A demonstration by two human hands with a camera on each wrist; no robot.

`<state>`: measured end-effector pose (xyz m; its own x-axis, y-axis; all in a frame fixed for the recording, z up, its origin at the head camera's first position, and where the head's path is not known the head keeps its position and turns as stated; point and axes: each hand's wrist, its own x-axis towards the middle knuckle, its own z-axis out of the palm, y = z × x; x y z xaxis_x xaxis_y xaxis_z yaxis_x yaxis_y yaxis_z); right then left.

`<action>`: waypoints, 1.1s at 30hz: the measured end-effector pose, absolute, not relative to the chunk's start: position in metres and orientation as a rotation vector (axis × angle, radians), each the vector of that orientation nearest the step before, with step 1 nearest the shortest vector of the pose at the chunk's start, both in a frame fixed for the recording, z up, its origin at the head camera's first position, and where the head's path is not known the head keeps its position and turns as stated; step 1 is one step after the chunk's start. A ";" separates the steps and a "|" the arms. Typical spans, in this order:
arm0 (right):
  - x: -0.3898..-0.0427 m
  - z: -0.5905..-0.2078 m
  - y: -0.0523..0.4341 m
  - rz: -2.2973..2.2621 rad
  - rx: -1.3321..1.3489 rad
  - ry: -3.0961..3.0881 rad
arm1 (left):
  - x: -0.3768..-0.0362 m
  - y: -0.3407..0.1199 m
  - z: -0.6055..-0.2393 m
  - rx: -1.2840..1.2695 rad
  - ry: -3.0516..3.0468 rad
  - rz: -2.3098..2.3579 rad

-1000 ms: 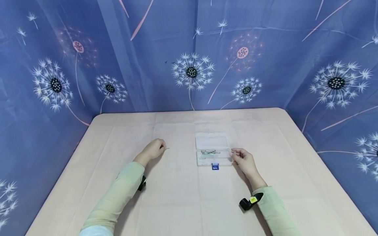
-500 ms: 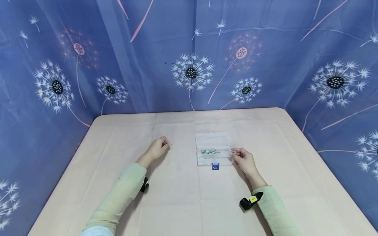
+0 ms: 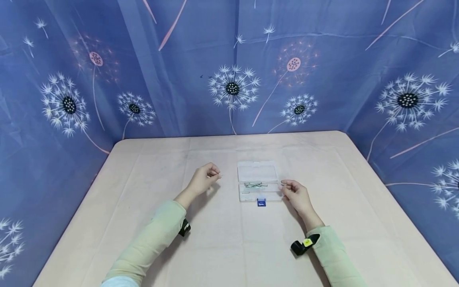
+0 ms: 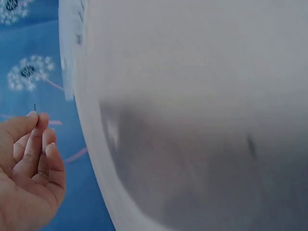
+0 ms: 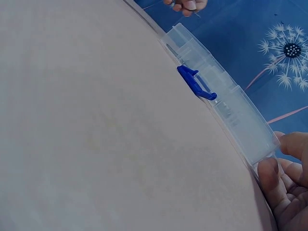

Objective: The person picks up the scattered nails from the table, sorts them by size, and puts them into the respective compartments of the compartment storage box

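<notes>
**Open cloth between left hand and box**

Ahead of the left hand (image 3: 203, 181), bare table (image 3: 222, 239) runs to the clear box (image 3: 259, 186). The right hand (image 3: 295, 195) blocks the box's far side; the curtain (image 3: 229, 67) walls the table's back.

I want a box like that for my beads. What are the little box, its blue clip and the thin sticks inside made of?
The box looks like clear, glossy plastic: you can see the table through it. The clip seems to be solid blue plastic, smooth and moulded. The sticks look like metal, thin, grey and a little shiny, though they are too small to be sure.
</notes>
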<state>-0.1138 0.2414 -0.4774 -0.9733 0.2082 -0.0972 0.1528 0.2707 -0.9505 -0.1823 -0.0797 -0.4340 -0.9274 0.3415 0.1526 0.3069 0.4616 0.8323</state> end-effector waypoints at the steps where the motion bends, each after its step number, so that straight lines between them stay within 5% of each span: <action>1: -0.114 -0.478 0.241 1.836 -0.350 -2.465 | -0.181 -0.076 -0.433 0.598 2.654 1.498; 33: -0.114 -0.477 0.241 1.787 -0.365 -2.492 | -0.157 -0.011 -0.435 0.879 2.564 1.327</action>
<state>-0.1135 0.2414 -0.4774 -0.9706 0.2218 -0.0936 0.1599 0.3031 -0.9394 -0.1573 -0.0111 -0.4354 -0.8235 0.5470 0.1503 0.4387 0.4460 0.7801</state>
